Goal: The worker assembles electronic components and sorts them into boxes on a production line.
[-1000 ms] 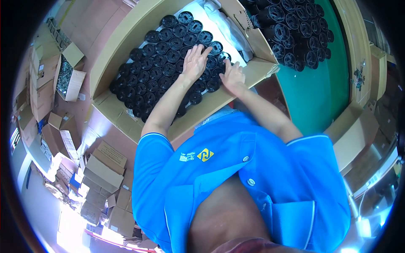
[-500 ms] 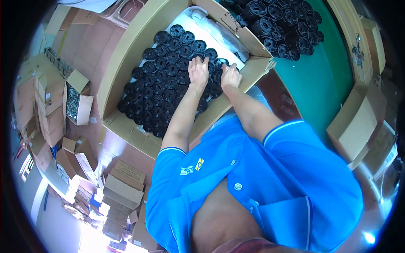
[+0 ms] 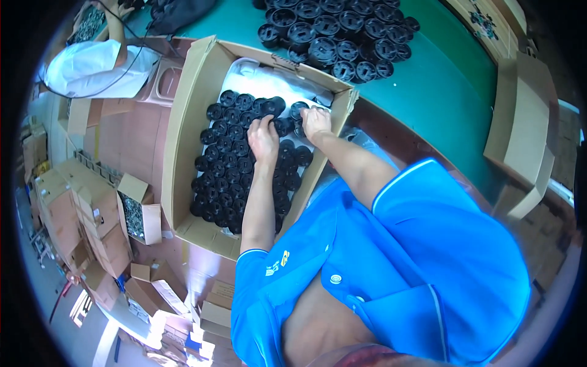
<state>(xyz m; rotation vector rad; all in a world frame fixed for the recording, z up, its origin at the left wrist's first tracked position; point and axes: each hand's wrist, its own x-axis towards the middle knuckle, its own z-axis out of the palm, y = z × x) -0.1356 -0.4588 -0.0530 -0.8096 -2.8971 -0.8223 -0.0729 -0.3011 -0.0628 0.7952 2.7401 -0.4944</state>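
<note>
A large open cardboard box (image 3: 183, 134) stands before me, with rows of black round plastic parts (image 3: 225, 162) packed upright in it. Each part has a disc-like top with a slot. My left hand (image 3: 263, 139) is over the far middle of the rows, its bent fingers closed on a black part (image 3: 282, 126). Close by on the right, my right hand (image 3: 316, 124) grips another black part (image 3: 299, 111) near the box's right wall. Fingers partly cover both parts. White sheeting (image 3: 263, 79) shows at the box's far end.
A green table (image 3: 428, 116) beyond the box bears a pile of similar black parts (image 3: 342, 37). Cardboard cartons (image 3: 85, 214) are stacked at left, one open carton (image 3: 142, 214) holding small dark pieces. At far left sits a person in white (image 3: 98, 67).
The view has turned, bringing the person at far left into sight. Both hands have shifted among the far rows, and a gap now shows between parts near my right hand.
</note>
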